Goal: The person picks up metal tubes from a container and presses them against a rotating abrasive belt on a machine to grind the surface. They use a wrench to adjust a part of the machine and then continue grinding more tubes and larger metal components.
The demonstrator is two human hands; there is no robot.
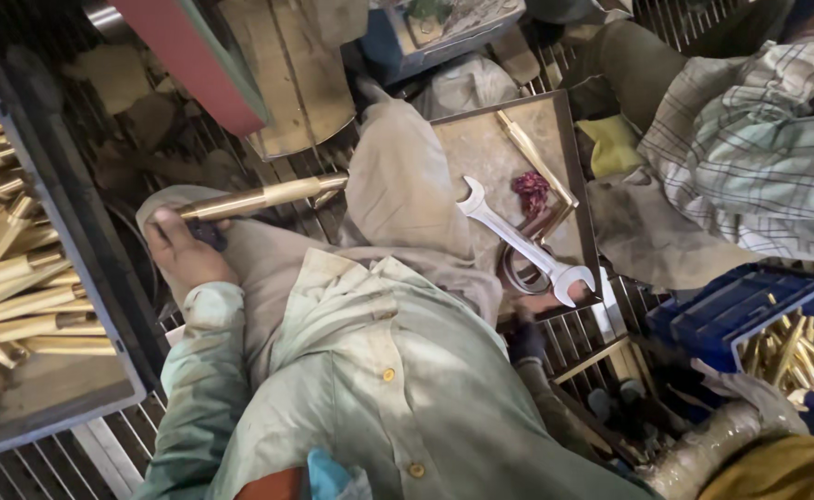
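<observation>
1. As we look down from the head camera, our left hand (185, 252) is closed around the near end of a long brass rod (263, 197), which lies nearly level across the knee and points toward the metal tray (481, 139).
2. Our right hand is not in view, so we cannot tell whether it is open or gripping anything.
3. Count of tools: one double-ended open spanner (518, 243) lies diagonally on the tray, beside one dark red clump (531, 191) and one thin brass strip (536, 159).
4. Count of containers: one grey crate (64, 268) at the left holds many brass rods, too many to count; one blue crate (749, 310) at the right holds a smaller bundle of brass pieces (791, 350).
5. Risk, in our judgement: the rod is gripped at one end only, so its free end could dip and slip through the floor grating (46, 468), or swing against the spanner.
6. One other person's checked sleeve (749, 139) sits near the tray; a swinging rod could strike it.
</observation>
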